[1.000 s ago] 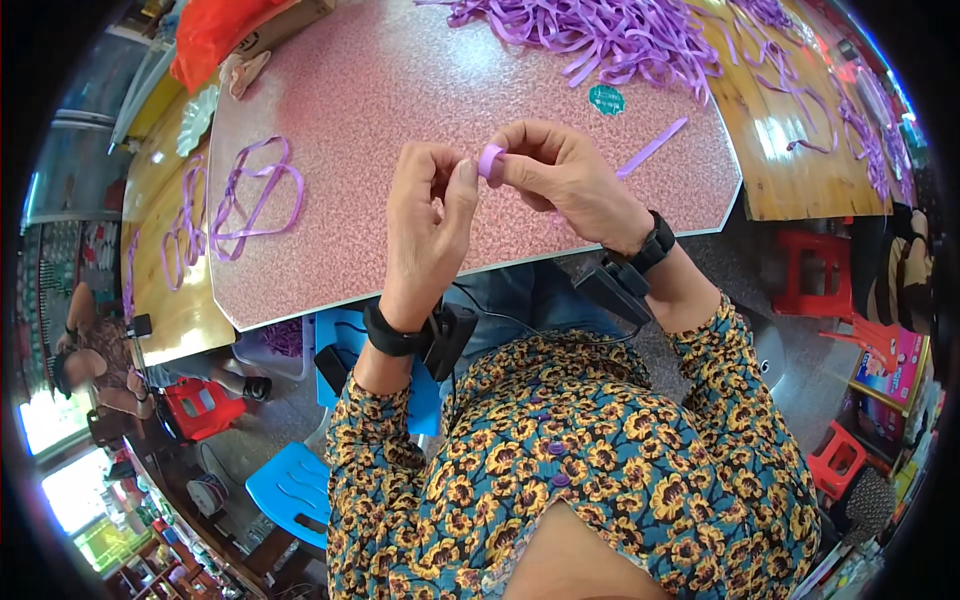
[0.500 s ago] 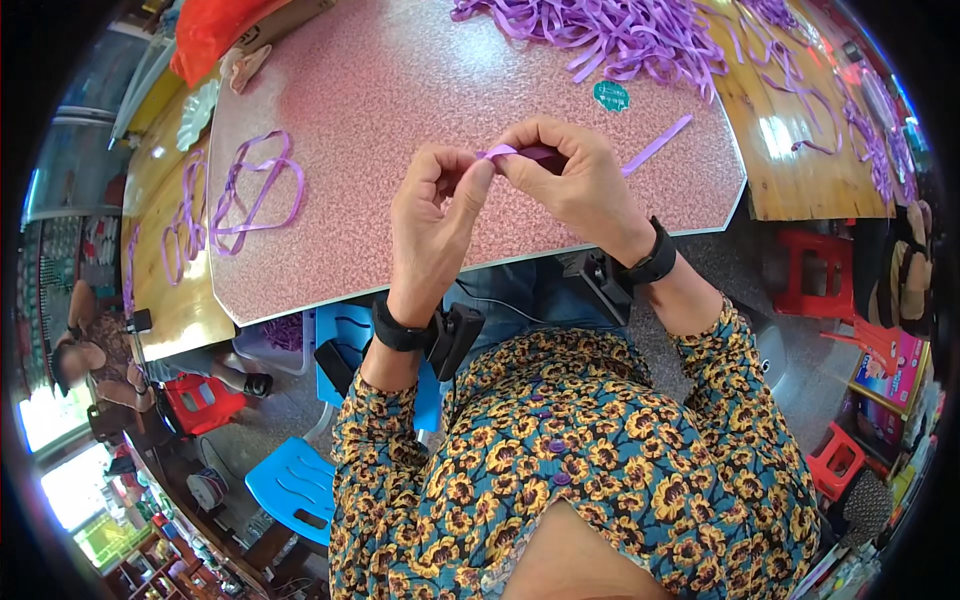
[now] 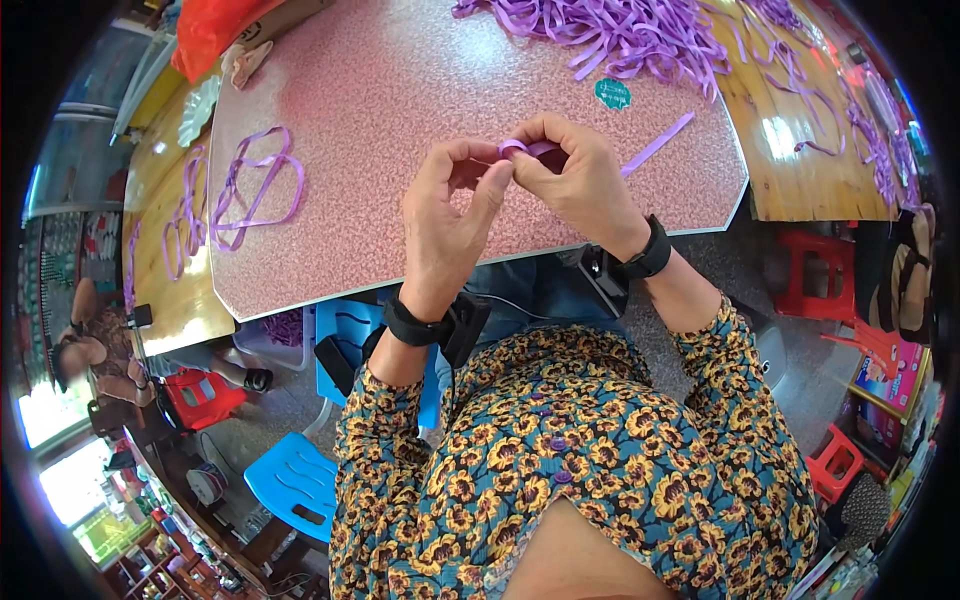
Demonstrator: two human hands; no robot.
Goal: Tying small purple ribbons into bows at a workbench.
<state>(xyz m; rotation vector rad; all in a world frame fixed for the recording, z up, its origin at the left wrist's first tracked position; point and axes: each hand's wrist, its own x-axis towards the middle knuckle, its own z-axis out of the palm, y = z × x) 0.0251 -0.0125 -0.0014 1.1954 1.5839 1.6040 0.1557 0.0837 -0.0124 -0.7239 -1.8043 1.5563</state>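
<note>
Above the pink speckled table (image 3: 360, 230), my two hands meet over a narrow purple ribbon (image 3: 659, 144). My right hand (image 3: 585, 185) pinches it between thumb and index finger, with a small loop curling up at the fingertips. The ribbon's tail comes out behind that hand and lies toward the right of the table. My left hand (image 3: 445, 215) has its thumb and index finger closed together right at the loop. What lies between the left fingertips is mostly hidden, though the ribbon touches them.
A large heap of purple ribbons (image 3: 610, 35) covers the table's far side. Another loose ribbon (image 3: 297, 190) lies looped at the left edge. Wooden tables (image 3: 790, 180) with more ribbon flank both sides. A blue chair (image 3: 295, 485), red stools (image 3: 815, 275) and another person (image 3: 100, 350) are around.
My left hand has shifted slightly right and down. The ribbon between the fingertips has gone from a flat fold to a rounder small loop nearer my right hand.
</note>
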